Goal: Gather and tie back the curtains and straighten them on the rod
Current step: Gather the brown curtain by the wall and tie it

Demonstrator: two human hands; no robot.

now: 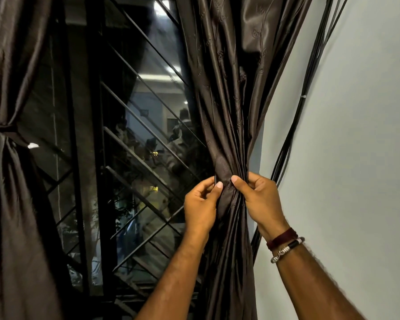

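Right forearm: nearest the lens, rising from the lower right; two bracelets [284,244] at the wrist, one dark red, one black with silver.
Right hand [261,199]: fingers curled round the gathered folds from the wall side, thumb tip pressed on the front of the bunch.
Left hand [201,204]: grips the same bunch from the window side, thumb on the front just beside the right thumb.
Right curtain [226,100]: dark brown, pinched to a narrow waist between both hands, fanning out above and hanging straight below.
Left curtain [7,181]: at the left edge, cinched by a tie-back [2,128].
Window grille [134,135]: diagonal bars between the two curtains.
Cables [310,88]: black, running down the wall [356,135] just beside the right curtain.
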